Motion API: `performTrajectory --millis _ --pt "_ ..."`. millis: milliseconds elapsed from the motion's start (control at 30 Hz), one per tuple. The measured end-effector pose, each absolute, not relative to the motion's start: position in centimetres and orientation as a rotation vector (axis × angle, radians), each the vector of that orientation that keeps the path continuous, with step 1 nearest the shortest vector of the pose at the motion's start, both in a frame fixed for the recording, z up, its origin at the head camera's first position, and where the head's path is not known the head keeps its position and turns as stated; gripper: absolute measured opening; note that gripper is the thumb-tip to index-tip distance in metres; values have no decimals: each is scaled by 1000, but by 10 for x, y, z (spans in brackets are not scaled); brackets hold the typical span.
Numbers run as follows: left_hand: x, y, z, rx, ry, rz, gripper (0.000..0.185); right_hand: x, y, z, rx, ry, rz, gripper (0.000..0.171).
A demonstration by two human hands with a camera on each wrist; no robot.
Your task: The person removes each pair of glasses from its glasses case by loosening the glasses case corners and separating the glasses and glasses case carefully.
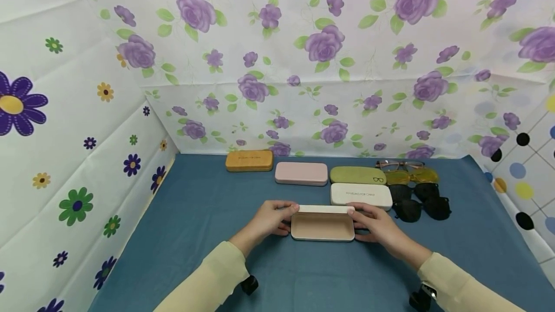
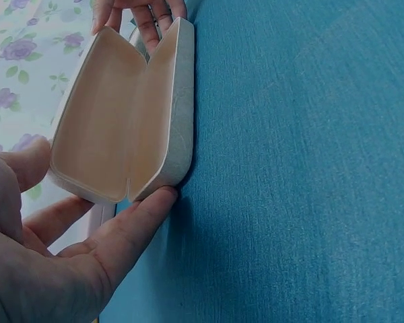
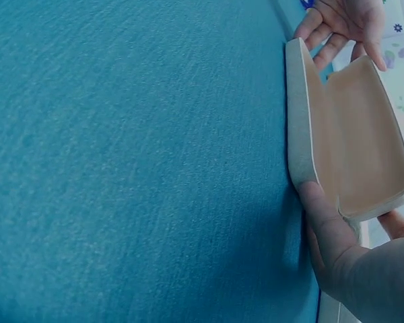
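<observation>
Near the front of the blue surface (image 1: 195, 235) lies an open glasses case (image 1: 323, 226), its lid standing up. The left hand (image 1: 269, 220) holds its end at 9 o'clock and the right hand (image 1: 377, 227) holds its end at 3 o'clock, fingers curled around the lid. Farther away, at 12 to 1 o'clock, lie four closed cases (image 1: 301, 173) and several glasses (image 1: 414, 191).

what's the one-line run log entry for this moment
left hand: holds left end of open glasses case | right hand: holds right end | case: empty, on blue table | sunglasses: untouched
</observation>
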State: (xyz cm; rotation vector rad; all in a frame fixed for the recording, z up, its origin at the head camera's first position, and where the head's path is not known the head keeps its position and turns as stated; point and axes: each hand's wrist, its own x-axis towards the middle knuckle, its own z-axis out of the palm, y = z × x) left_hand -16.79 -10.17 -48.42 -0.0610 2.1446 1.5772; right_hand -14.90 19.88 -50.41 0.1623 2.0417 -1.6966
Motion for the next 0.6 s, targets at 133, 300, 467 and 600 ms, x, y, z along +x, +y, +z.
performTrajectory --millis 133,300,467,600 --pt "-168 -103 -482 -61 2135 1572 50 -149 199 -504 177 2030 -1694 60" --pt "-169 -104 -482 -50 2119 1588 52 -148 200 -502 161 2018 -1721 63" --pt "-168 -106 -481 -35 2093 1598 54 -147 202 -502 152 2003 -1740 63" --pt "-166 -108 -481 -27 2073 1609 57 -146 204 -505 149 1980 -1750 63"
